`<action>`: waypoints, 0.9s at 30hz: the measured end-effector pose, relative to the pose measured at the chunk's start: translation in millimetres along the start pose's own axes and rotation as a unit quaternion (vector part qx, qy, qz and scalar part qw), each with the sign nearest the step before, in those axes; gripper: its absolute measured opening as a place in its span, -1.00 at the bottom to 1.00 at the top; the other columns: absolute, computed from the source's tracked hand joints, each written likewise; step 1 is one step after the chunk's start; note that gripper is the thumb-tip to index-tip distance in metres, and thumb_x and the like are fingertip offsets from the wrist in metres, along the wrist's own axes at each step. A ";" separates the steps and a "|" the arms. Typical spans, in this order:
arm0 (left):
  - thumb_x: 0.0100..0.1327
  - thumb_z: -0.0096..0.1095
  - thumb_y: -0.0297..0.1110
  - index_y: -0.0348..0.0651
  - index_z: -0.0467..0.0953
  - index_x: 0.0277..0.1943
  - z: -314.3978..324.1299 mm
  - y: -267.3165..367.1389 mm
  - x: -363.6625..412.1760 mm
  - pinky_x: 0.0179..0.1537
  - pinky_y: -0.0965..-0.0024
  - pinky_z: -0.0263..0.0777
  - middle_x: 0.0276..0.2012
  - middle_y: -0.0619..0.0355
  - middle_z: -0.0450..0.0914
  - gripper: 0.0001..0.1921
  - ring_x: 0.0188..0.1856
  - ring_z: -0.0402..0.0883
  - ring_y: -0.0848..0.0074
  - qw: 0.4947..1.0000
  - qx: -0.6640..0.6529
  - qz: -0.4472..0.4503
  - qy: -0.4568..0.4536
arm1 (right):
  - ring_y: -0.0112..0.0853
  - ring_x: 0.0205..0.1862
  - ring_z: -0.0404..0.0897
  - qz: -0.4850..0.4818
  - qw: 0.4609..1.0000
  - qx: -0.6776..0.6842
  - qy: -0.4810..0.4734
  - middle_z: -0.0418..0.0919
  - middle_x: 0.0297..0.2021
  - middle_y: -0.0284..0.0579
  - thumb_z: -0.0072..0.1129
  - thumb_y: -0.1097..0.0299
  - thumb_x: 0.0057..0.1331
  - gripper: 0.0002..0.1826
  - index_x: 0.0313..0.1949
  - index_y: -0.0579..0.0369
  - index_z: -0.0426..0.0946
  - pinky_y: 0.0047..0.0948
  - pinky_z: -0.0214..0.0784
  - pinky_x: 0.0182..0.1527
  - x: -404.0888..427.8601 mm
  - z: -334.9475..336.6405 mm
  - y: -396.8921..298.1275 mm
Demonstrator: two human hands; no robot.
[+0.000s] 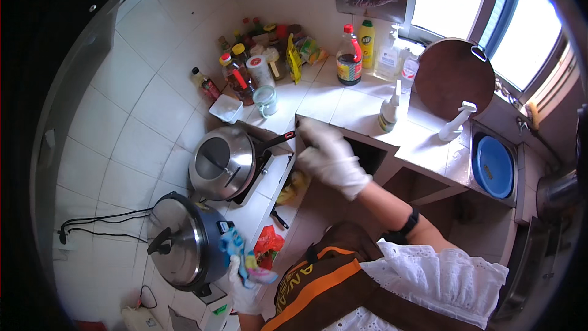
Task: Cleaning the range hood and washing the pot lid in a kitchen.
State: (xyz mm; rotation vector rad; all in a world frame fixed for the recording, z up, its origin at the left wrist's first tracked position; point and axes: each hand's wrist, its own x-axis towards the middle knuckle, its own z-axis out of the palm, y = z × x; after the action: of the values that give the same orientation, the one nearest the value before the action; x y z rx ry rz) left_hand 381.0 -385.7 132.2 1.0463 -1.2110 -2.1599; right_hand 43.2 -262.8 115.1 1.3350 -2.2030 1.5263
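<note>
My left hand, in a white glove, grips a blue, yellow and pink patterned cloth. That cloth hangs against the front of an electric pressure cooker with its lid on. Away to the right, my right hand, also gloved, is blurred over the counter's front edge. Its fingers look partly curled, and I cannot make out anything in them. Just left of it, the black handle of a lidded wok points its way. The wok sits on a cooktop.
Behind the wok are sauce bottles, a glass mug and a plastic tub. Spray bottles stand on the counter, near a round chopping board. A blue basin sits in the sink. Cords run along the wall.
</note>
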 end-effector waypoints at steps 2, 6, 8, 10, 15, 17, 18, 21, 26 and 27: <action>0.48 -0.09 -0.11 -0.21 0.35 0.25 -30.2 -10.0 -2.1 0.05 0.34 0.42 0.09 0.09 0.50 -0.56 0.04 0.51 0.44 0.999 -0.028 0.027 0.014 | -0.26 -0.11 0.44 0.171 0.924 0.221 0.260 0.41 -0.06 -0.07 0.29 0.34 0.25 -0.32 0.29 0.21 0.21 -0.28 0.40 0.03 -6.3 -50.1 40.6; 0.51 -0.13 -0.16 -0.23 0.29 0.34 -31.6 -16.0 -6.5 0.20 0.32 0.34 0.24 0.10 0.43 -0.53 0.20 0.45 0.41 0.994 -0.094 0.037 0.036 | -0.18 0.36 0.22 0.303 0.871 -0.186 0.341 0.01 0.43 0.08 0.26 0.32 0.27 -0.05 0.49 0.16 -0.19 -0.34 0.10 0.36 -53.5 -121.6 184.8; 0.51 -0.13 -0.23 -0.24 0.28 0.35 -47.0 -27.6 -5.2 0.25 0.30 0.32 0.28 0.09 0.39 -0.55 0.26 0.40 0.37 0.991 -0.111 0.052 0.043 | -0.22 0.24 0.27 0.378 0.861 -0.205 0.270 0.09 0.32 0.04 0.25 0.28 0.28 -0.14 0.41 0.18 -0.09 -0.36 0.15 0.26 -64.0 -118.7 235.7; 0.46 -0.01 -0.24 -0.27 0.34 0.27 -54.0 -34.8 -1.6 0.08 0.32 0.48 0.12 0.03 0.51 -0.58 0.07 0.57 0.35 0.990 -0.125 0.029 0.065 | -0.27 0.13 0.31 0.400 0.870 -0.201 0.208 0.16 0.20 0.00 0.24 0.24 0.29 -0.23 0.33 0.20 0.00 -0.38 0.20 0.16 -60.9 -113.5 272.4; 0.42 0.07 -0.24 -0.28 0.41 0.19 -40.8 -34.7 3.0 -0.07 0.42 0.55 0.01 0.07 0.58 -0.62 -0.06 0.63 0.43 0.989 -0.075 0.012 0.126 | -0.38 -0.16 0.42 0.271 0.940 -0.008 0.206 0.36 -0.09 -0.09 0.23 0.14 0.32 -0.42 0.14 0.25 0.24 -0.43 0.34 -0.10 6.1 -97.1 268.8; 0.42 0.07 -0.25 -0.28 0.39 0.21 -35.1 -29.1 -4.7 -0.03 0.42 0.53 0.04 0.07 0.56 -0.60 -0.03 0.61 0.44 0.985 -0.110 0.013 0.133 | -0.43 -0.27 0.46 0.203 0.943 0.188 0.186 0.44 -0.20 -0.12 0.23 0.10 0.33 -0.47 0.07 0.27 0.34 -0.45 0.39 -0.20 52.1 -51.2 237.4; 0.42 0.06 -0.27 -0.28 0.37 0.24 -30.3 -26.9 -6.5 0.00 0.42 0.52 0.07 0.08 0.55 -0.58 0.00 0.59 0.45 0.985 -0.134 -0.010 0.110 | -0.49 -0.38 0.40 0.215 0.920 0.296 0.140 0.39 -0.35 -0.22 0.19 0.04 0.34 -0.56 -0.09 0.18 0.37 -0.51 0.34 -0.29 67.6 -30.1 232.9; 0.41 0.08 -0.29 -0.27 0.34 0.28 -25.9 -22.4 -22.9 0.01 0.43 0.52 0.07 0.07 0.55 -0.56 0.00 0.60 0.44 0.979 -0.139 0.009 0.148 | -0.56 -0.42 0.40 0.179 0.906 0.383 -0.025 0.42 -0.40 -0.32 0.09 0.18 0.32 -0.54 0.11 0.08 0.23 -0.56 0.32 -0.36 99.1 54.7 172.6; 0.42 0.04 -0.29 -0.25 0.34 0.28 -38.2 -30.9 -43.5 0.03 0.32 0.52 0.03 0.08 0.56 -0.57 0.00 0.59 0.41 0.958 -0.167 -0.020 0.232 | -0.31 -0.10 0.54 0.186 0.790 0.547 -0.205 0.51 -0.03 -0.15 0.04 0.30 0.36 -0.43 0.35 0.08 0.23 -0.39 0.45 -0.13 153.7 181.7 42.0; 0.42 0.04 -0.29 -0.25 0.34 0.28 -40.1 -29.8 -50.5 0.03 0.32 0.52 0.03 0.08 0.56 -0.57 0.00 0.59 0.41 0.956 -0.178 -0.016 0.235 | -0.28 0.02 0.51 0.002 0.948 0.213 -0.237 0.45 0.08 -0.11 0.01 0.40 0.35 -0.43 0.35 0.11 0.21 -0.39 0.46 -0.06 164.5 190.5 -5.9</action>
State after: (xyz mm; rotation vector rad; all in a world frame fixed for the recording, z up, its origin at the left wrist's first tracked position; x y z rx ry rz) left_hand 443.1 -356.5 113.6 1.3148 -0.5678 -1.8973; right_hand 15.4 -512.9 121.3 2.0128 -2.1910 1.9258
